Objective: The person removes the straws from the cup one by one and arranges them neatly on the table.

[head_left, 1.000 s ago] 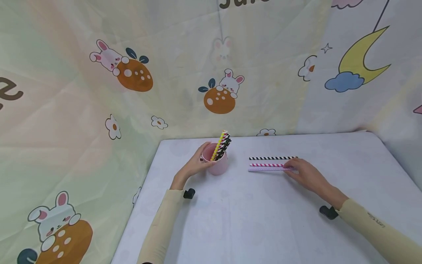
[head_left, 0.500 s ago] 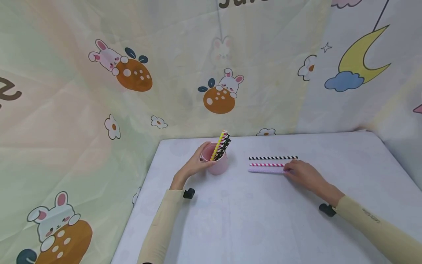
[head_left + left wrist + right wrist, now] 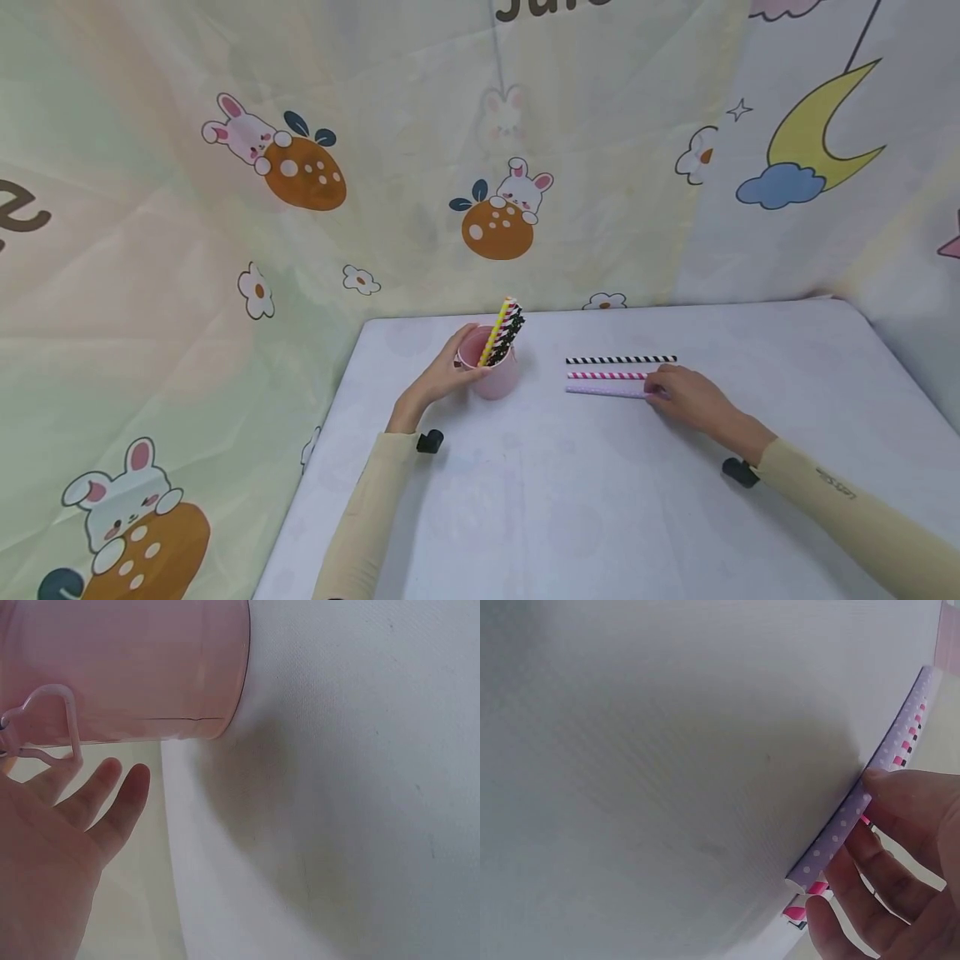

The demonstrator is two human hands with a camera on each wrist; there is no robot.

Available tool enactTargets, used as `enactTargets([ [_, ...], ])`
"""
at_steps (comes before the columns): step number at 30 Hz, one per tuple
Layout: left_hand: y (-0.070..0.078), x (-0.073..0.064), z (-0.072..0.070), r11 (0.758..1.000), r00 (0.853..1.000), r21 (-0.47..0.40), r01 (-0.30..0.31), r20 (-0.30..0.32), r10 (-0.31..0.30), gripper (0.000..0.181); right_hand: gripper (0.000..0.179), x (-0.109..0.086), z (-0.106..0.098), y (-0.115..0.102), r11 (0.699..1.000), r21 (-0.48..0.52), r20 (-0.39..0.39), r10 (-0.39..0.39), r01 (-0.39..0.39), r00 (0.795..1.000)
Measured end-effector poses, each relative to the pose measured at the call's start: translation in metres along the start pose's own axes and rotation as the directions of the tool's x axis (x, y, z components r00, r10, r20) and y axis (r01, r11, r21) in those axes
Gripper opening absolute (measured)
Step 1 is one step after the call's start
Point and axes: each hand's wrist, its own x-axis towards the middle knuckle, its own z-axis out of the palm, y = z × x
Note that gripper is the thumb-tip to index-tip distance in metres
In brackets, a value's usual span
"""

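Observation:
My left hand (image 3: pixel 435 379) holds a small pink pail (image 3: pixel 501 385) at its rim, thumb on the near side and fingers behind it. Several paper straws, a yellow one (image 3: pixel 492 337) and black-patterned ones (image 3: pixel 507 340) among them, lean inside it. In the left wrist view, fingertips show below the pail (image 3: pixel 142 667), near its heart-shaped handle (image 3: pixel 73 724). To the right, my right hand (image 3: pixel 693 400) pinches a purple polka-dot straw (image 3: pixel 831 838) between thumb and fingers near one end. A pink-striped straw (image 3: pixel 606 376) and a black-striped straw (image 3: pixel 621 360) lie just beyond it.
A white cloth covers the table (image 3: pixel 540 500). Behind it and at the left hangs a pale curtain (image 3: pixel 405 167) printed with bunnies, flowers and a moon. A dark wrist camera (image 3: pixel 740 472) sits below the right sleeve.
My right hand has shifted slightly nearer, its fingers drawn in on the purple straw. That straw's right part has swung slightly away from the pink-striped one. The left hand and pail have stayed put.

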Motion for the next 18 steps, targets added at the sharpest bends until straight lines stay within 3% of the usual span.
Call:
enactTargets([
  [18,0.0002,-0.0002,0.0,1.0,1.0,-0.013,-0.004,0.003,0.004,0.092,0.015,0.0004,-0.0027,-0.0032,1.0,0.007,0.001,0.0,0.0,1.0],
])
